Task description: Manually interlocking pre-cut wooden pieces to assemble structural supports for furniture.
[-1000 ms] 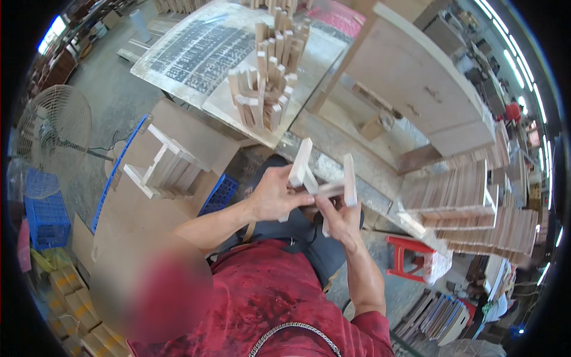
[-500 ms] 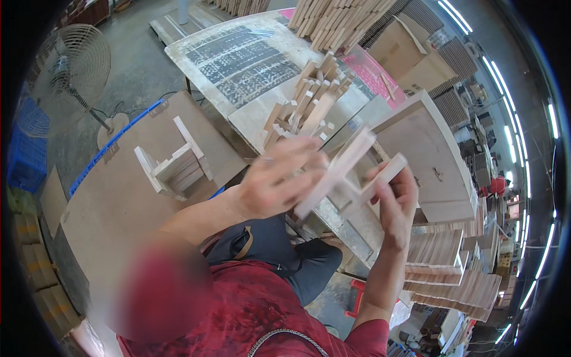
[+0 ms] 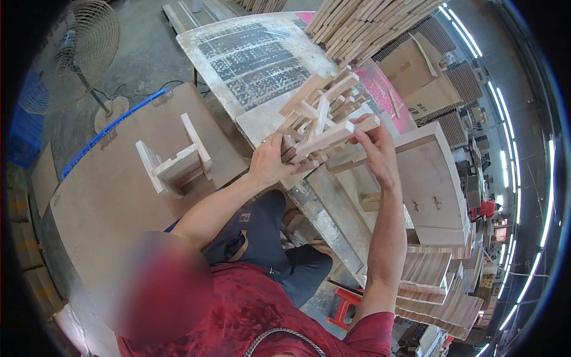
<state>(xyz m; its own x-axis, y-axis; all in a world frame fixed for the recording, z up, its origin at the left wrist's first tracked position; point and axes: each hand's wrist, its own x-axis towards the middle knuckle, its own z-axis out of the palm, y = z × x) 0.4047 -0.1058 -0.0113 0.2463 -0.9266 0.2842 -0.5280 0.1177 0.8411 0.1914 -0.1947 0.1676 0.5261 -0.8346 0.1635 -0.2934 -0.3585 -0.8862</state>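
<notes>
The frame (image 3: 326,138), of pale wood, is over the worktop (image 3: 254,120) toward its near edge, at a pile (image 3: 304,94) of similar pieces; whether it touches them I can't tell. The person's right hand (image 3: 379,156) pinches its right end between thumb and fingers. The left hand (image 3: 269,162) curls at the opposite end, though from here I can't say whether those fingers grip the frame or the pile. Off left, a brown panel (image 3: 113,196) carries a stack (image 3: 178,166) of wooden parts near its right edge. Farther back, sticks (image 3: 363,30) are bundled toward the worktop's far right, and a fan (image 3: 89,41) stands beyond the panel.
</notes>
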